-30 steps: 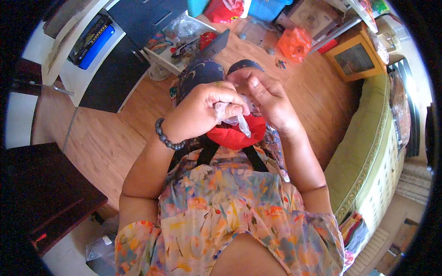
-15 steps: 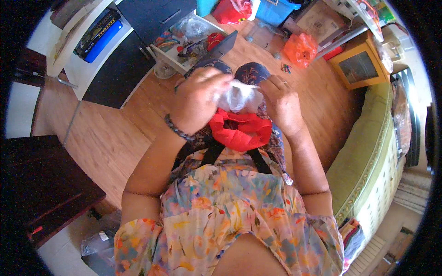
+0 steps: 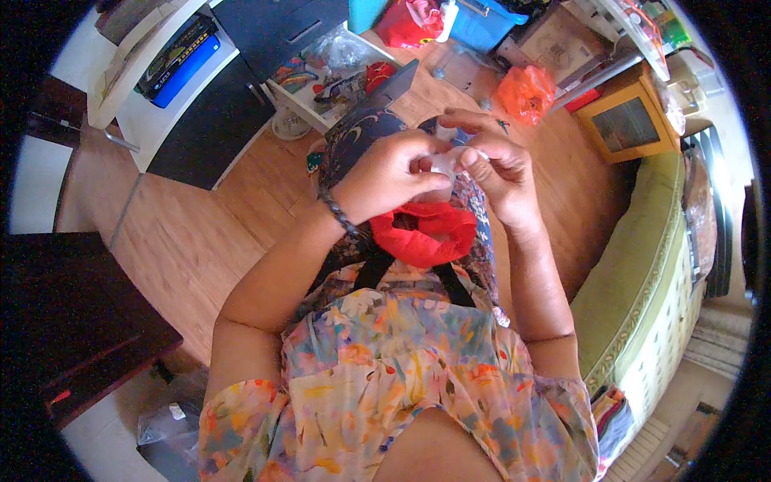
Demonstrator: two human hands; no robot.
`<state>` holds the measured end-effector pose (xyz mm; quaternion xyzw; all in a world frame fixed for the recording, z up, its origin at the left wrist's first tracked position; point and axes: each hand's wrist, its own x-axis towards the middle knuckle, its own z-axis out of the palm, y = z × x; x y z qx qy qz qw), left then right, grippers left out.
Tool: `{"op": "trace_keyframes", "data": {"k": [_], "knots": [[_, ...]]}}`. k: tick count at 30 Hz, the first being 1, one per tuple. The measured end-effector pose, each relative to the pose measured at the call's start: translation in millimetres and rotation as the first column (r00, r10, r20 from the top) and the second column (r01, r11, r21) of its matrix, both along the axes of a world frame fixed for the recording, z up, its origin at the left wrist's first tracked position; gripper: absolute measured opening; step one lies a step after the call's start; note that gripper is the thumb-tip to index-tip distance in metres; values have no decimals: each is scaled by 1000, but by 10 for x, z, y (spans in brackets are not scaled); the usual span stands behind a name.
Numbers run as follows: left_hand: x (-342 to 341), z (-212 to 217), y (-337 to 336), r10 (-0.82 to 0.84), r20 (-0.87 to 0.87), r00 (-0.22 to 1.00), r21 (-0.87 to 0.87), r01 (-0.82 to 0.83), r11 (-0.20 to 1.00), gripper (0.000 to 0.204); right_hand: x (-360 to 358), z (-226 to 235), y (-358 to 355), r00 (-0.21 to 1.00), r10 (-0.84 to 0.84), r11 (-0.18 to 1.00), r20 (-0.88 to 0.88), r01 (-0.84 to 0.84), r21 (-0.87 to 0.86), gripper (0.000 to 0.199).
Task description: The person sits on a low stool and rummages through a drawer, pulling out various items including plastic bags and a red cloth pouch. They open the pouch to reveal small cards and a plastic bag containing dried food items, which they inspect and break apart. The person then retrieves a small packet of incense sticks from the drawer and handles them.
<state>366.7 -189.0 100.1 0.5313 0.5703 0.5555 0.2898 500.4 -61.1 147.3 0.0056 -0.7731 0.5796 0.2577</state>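
Over my lap, both hands pinch a small translucent white plastic bag (image 3: 438, 175). My left hand (image 3: 389, 175), with a dark braided bracelet at the wrist, is closed on the bag's left side. Thumb and fingers of my right hand (image 3: 502, 173) pinch its upper right part. The bag looks gathered between the hands, and its contents cannot be made out. Just below it a red cloth pouch (image 3: 422, 251) rests on my lap with its mouth spread; neither hand holds it. Patterned dark trousers (image 3: 361, 132) show beneath.
Ahead, an open drawer (image 3: 349, 72) holds plastic bags and small items. An orange plastic bag (image 3: 524, 95) and a blue bin (image 3: 486, 24) stand on the wooden floor. A green sofa (image 3: 642, 265) lies right, a dark wooden table (image 3: 88, 313) left.
My hands have drawn closer together, the left moving right. The plastic bag, spread wide before, is now bunched between my fingers. The red pouch stays on my lap.
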Motion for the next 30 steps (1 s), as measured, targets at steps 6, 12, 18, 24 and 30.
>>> {"op": "trace_keyframes", "data": {"k": [6,12,18,24,30], "knots": [[33,24,51,89,-108,990,116,-76,990,17,-32,-234,37,958,-142,989,249,127,74,23],[-59,-114,-30,-38,361,932,-83,73,994,24,132,-294,217,948,-225,954,224,262,-148,26],[-144,87,-106,-137,465,875,-200,254,946,15,-35,-264,143,977,212,669,25,-126,-733,47],[-125,132,-124,-28,27,999,-100,30,994,13,-116,-435,-45,939,112,921,324,24,-389,16],[35,72,-47,358,-633,687,197,-304,932,8,-135,-620,-42,952,72,933,299,42,-357,20]]}}
